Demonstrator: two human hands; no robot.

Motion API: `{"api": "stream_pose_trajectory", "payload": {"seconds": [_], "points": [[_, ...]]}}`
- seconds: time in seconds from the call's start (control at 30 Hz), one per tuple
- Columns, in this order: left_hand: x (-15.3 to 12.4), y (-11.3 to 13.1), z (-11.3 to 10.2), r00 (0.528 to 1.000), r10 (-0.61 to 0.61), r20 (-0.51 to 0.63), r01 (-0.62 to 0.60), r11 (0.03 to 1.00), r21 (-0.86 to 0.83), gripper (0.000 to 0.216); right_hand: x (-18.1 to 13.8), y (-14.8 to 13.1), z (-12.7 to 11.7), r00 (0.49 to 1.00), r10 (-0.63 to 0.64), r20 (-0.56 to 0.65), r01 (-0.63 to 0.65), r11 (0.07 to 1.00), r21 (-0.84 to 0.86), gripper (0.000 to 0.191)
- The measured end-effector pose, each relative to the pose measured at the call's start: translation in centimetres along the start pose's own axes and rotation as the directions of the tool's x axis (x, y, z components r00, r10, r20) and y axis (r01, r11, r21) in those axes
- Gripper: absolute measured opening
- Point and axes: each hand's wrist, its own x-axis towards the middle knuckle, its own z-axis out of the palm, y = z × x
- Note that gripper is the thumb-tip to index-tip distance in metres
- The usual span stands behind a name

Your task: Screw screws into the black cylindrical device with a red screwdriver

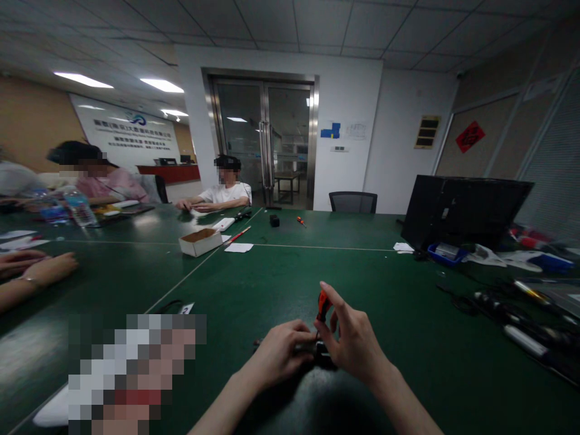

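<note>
My right hand (356, 338) grips a small screwdriver (323, 305) with an orange-red and black handle. It stands nearly upright, index finger on top and thumb at its side. Below it, a small dark object (323, 350) rests on or just above the green table; its kind I cannot make out. My left hand (286, 350) is closed on the left side of that object, fingers bent against it. The screwdriver's tip points down at the object, but whether it touches is hidden by my fingers. A little dark piece (257, 343) pokes out left of my left hand.
Ahead on the table (281, 290) are an open white box (199, 242), a black block (274, 220) and another screwdriver (301, 222). A monitor (466, 211), a blue tray (446, 254) and cables (493, 308) crowd the right. Co-workers sit at the left, one person's hands (45, 272) nearby.
</note>
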Motion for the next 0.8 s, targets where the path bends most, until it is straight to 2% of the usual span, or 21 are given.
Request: {"api": "stream_pose_trajectory", "payload": {"seconds": [0.13, 0.5, 0.8], "points": [[-0.05, 0.06, -0.06, 1.0, -0.009, 0.002, 0.009, 1.0, 0.01, 0.03, 0.13, -0.3, -0.2, 0.999, 0.028, 0.017, -0.028, 1.0, 0.013, 0.073], [-0.19, 0.51, -0.28, 1.0, -0.024, -0.002, 0.024, 1.0, 0.004, 0.023, -0.18, 0.35, 0.2, 1.0, -0.017, -0.023, 0.017, 1.0, 0.0, 0.065], [-0.13, 0.65, -0.45, 1.0, -0.031, 0.001, 0.031, 0.999, 0.005, 0.029, 0.37, -0.5, -0.35, 1.0, -0.003, 0.0, 0.003, 1.0, 0.008, 0.068]]}}
